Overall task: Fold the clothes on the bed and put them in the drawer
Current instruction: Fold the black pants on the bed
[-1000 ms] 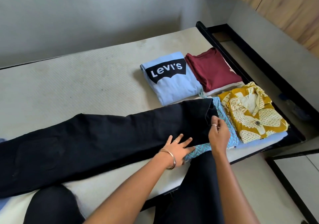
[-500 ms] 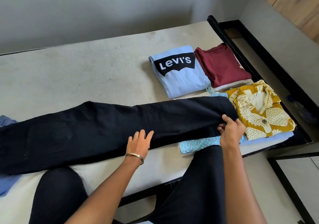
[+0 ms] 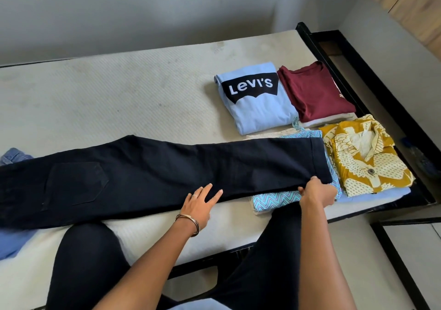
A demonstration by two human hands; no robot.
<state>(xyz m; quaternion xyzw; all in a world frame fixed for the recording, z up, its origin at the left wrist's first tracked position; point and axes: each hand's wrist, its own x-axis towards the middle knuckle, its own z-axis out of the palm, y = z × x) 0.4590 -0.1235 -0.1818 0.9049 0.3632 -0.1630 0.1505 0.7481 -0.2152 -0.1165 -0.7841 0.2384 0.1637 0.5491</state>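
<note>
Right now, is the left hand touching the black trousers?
Touching. The head view shows the left hand lying flat with straight fingers on the near edge of the black trousers.

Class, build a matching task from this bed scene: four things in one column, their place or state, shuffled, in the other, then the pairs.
1. black trousers
2. maroon top
3. left hand
4. right hand

A. pinches the trouser hem
B. folded, nearest the far corner
C. laid out flat along the bed
D. rests flat on the trousers

Pairs: 1-C, 2-B, 3-D, 4-A
</note>
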